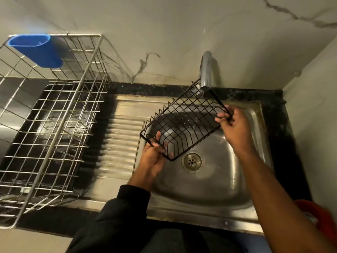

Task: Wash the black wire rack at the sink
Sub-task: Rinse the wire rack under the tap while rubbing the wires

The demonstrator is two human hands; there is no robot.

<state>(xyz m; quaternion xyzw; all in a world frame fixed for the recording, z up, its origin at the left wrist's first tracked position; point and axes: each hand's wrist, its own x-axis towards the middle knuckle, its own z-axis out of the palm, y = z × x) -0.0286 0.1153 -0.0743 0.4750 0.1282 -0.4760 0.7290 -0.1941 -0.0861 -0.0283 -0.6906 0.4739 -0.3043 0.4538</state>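
At the centre of the frame the black wire rack (182,125) hung tilted over the sink (209,189), its far end under the tap (205,70), where a thin stream ran. The left hand (155,152) was closed on the near corner; the right hand (231,125) pinched the far edge wire. Wet, thin coated wire could slip from that light pinch, dropping the rack into the steel basin. The grid was rectangular and shallow; the sink was dull, smooth steel with a ribbed drainer (122,136).
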